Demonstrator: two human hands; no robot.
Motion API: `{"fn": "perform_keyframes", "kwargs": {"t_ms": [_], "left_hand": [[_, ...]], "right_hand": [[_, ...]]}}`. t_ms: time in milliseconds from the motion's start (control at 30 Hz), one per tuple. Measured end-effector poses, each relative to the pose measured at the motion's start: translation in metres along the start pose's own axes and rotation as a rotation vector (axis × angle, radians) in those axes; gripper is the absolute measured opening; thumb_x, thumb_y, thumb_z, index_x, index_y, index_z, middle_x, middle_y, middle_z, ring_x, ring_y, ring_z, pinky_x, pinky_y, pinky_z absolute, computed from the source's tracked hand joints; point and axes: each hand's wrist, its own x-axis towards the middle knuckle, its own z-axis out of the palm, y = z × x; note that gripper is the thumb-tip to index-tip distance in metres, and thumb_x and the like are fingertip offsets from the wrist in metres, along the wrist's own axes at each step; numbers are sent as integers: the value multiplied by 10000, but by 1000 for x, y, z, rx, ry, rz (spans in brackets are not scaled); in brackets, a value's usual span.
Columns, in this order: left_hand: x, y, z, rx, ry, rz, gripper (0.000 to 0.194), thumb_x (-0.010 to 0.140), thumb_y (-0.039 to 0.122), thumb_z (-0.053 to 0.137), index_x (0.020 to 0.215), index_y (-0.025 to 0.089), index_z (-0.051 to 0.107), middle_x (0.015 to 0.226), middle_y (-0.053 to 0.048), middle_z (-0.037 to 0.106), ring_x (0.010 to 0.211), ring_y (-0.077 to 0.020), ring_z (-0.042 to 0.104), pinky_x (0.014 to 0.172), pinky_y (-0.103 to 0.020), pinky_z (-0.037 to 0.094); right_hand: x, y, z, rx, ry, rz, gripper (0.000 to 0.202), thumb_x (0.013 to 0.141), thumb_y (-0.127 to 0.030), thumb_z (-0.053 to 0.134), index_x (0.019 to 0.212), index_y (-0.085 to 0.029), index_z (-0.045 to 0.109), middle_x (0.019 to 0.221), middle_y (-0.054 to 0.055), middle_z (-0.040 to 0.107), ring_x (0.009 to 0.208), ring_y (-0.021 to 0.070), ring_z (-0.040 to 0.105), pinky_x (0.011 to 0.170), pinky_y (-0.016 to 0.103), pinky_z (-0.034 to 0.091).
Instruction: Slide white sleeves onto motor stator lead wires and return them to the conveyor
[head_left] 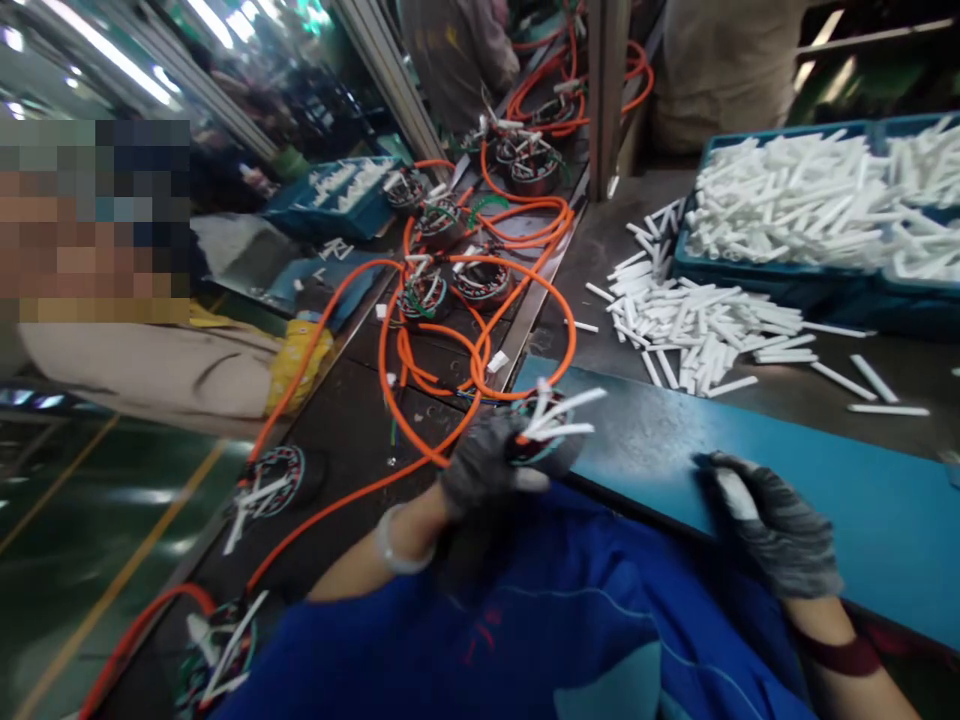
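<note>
One blue jacket (562,580) fills the foreground; left hand (484,462) clamps one stator (555,455), right hand (789,530) curls, hold unclear.

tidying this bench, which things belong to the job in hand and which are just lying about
Likely the job's:
wound part in the left hand
white tube pile
blue mat by the right hand

Seemingly lying about:
small white piece by the orange cables
far blue bin

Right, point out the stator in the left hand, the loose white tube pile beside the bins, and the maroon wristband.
Stator (556,460): head view, on the dark side of its body.
White tube pile (701,322): head view, middle of the heap.
Maroon wristband (840,656): head view, middle of the band.
</note>
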Motion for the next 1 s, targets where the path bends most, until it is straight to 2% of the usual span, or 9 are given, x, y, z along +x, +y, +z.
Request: {"fn": "perform_keyframes", "kwargs": {"t_ms": [67, 167, 300, 400, 533, 700, 800, 900, 1000], "left_hand": [[-31, -19, -27, -63, 136, -307, 644, 612, 514, 923, 1170, 258, 726, 1014, -35, 794, 924, -272, 751, 867, -380, 602], [-69, -51, -59, -27, 260, -588, 668, 703, 552, 855, 1267, 240, 677, 1053, -59, 795, 960, -285, 752, 856, -382, 604], [-87, -99, -78, 133, 315, -1015, 800, 668, 600, 848, 1277, 118, 653, 1145, -181, 764, 1121, -389, 706, 989, -491, 556], [-85, -130, -80, 279, 335, -1091, 896, 676, 599, 830, 1371, 87, 587, 1353, -250, 654, 1301, -454, 587, 1086, -572, 474], [-82, -155, -80, 431, 279, -1127, 939, 737, 551, 781, 1492, 88, 467, 1481, -252, 550, 1361, -439, 536, 1125, -539, 445], [-93, -150, -73, 539, 199, -982, 790, 798, 439, 738, 1470, 108, 489, 1501, -216, 541, 1408, -386, 497, 1216, -524, 342], [-89, -130, -68, 737, 354, -881, 807, 814, 391, 719, 1492, 61, 432, 1557, -264, 451, 1518, -425, 308, 1253, -646, 158], [-56, -101, -59, 715, 528, -643, 617, 902, 291, 574, 1458, 48, 459, 1569, -303, 410, 1534, -481, 229, 1188, -778, 103], [5, -66, -36, 433, 399, -266, 434, 937, 283, 521, 1337, 130, 592, 1384, -246, 624, 1363, -427, 529, 1161, -700, 330]], "right_hand": [[-1, 2, 0, -6, 1, -11, 467, 964, -608, 488, 1106, -253, 757, 1087, 67, 789, 1006, 295, 748, 957, 456, 575], [-1, 5, -1, -27, -3, -26, 474, 965, -609, 481, 1125, -253, 751, 1118, 73, 780, 1028, 311, 740, 974, 469, 559], [0, 4, -2, -40, -32, -43, 443, 968, -584, 495, 1150, -269, 747, 1139, 77, 775, 1056, 314, 733, 1008, 449, 546], [1, 3, -2, -46, -26, -77, 428, 978, -573, 491, 1136, -273, 753, 1115, 79, 781, 1029, 300, 741, 972, 427, 565], [1, 1, -2, -50, 5, -128, 463, 985, -584, 479, 1091, -235, 765, 1075, 80, 790, 968, 290, 756, 921, 444, 592], [0, -1, 2, -64, 36, -151, 405, 999, -532, 493, 1111, -250, 761, 1094, 67, 789, 981, 296, 762, 921, 461, 604], [0, 3, 5, -83, 47, -191, 405, 1003, -524, 494, 1117, -240, 760, 1095, 71, 789, 967, 291, 766, 896, 452, 612], [1, 9, 9, -68, 51, -236, 388, 999, -507, 510, 1121, -233, 756, 1087, 67, 792, 945, 272, 771, 907, 436, 613], [2, 14, 13, -63, 70, -276, 375, 1001, -485, 519, 1110, -215, 756, 1069, 68, 797, 930, 257, 776, 917, 415, 619]]}}
